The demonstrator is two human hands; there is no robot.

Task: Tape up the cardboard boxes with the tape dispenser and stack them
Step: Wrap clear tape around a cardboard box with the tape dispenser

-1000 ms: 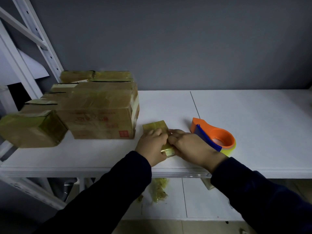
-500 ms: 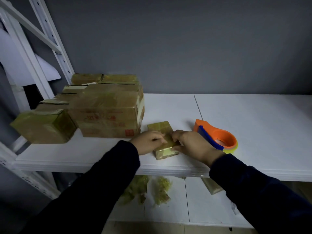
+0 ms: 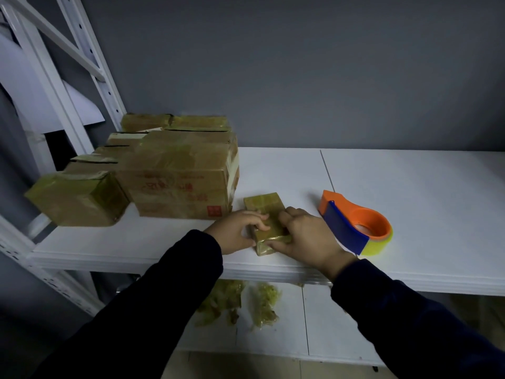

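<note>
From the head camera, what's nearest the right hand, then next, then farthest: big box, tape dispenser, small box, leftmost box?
1. Small box: held by the right hand, at the front of the shelf.
2. Tape dispenser: just right of that hand.
3. Big box: to the left, further back.
4. Leftmost box: at the shelf's left end.

Both hands, left hand and right hand, grip a small tape-wrapped cardboard box on the white shelf, beside an orange tape dispenser.

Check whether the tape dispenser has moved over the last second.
No. The tape dispenser keeps its orange nose at the near end of the shelf seam.
</note>
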